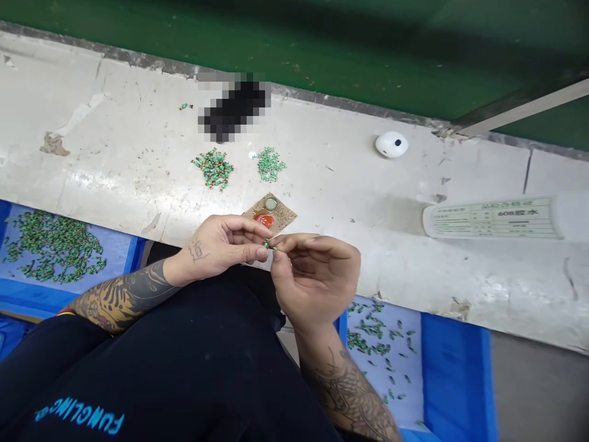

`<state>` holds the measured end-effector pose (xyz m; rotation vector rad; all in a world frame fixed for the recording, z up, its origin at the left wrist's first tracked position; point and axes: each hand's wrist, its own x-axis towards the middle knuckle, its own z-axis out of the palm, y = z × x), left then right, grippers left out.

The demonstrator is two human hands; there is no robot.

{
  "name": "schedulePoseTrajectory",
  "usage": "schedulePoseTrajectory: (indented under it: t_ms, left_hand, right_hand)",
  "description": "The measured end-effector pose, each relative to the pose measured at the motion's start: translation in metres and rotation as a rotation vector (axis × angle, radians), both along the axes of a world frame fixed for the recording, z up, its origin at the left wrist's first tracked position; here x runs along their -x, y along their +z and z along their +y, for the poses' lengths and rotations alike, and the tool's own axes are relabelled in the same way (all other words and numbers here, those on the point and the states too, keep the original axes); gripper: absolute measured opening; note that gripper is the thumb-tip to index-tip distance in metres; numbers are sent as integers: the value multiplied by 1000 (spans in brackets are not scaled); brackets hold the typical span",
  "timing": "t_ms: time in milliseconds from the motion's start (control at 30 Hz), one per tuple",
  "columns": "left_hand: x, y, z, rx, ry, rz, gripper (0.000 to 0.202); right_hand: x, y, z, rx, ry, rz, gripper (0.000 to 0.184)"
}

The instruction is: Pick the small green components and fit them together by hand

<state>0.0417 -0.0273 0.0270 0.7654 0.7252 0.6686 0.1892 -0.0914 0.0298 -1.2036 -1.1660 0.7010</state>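
Note:
My left hand (230, 244) pinches a tiny green piece (265, 244) between thumb and fingertips. Right against it, my right hand (317, 270) is closed on another small green piece (276, 248); the two pieces nearly meet, and I cannot tell whether they touch. Just beyond the fingertips lies a brown card (288, 213) with an orange-red blob (264, 220) and a small round disc (271, 203) on it. Farther back are two piles: larger green and dark pieces (215, 169) on the left, smaller green pieces (269, 164) on the right.
Blue trays stand low on both sides, the left tray (132, 253) and right tray (453, 368) holding many green pieces. A labelled white bottle (492, 220) lies at right. A white rounded object (391, 144) sits near the back edge, beside a metal bar (529, 110). A blurred dark object (234, 110) lies behind the piles.

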Motion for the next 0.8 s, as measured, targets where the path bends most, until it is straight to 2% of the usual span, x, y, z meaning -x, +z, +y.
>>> schedulePoseTrajectory:
  t_ms: [300, 433, 600, 800]
  left_hand:
    - [0, 4, -2, 24, 20, 53, 25]
    - [-1, 4, -3, 31, 42, 11, 23]
    - [-1, 3, -5, -34, 46, -20, 24]
    - [-3, 4, -6, -38, 45, -4, 16]
  right_hand:
    - [-2, 0, 0, -45, -30, -46, 36]
    - [-6, -5, 0, -96, 7, -114, 40]
    - [-10, -13, 1, -157, 38, -187, 47]
    - [-8, -16, 0, -160, 21, -211, 46]
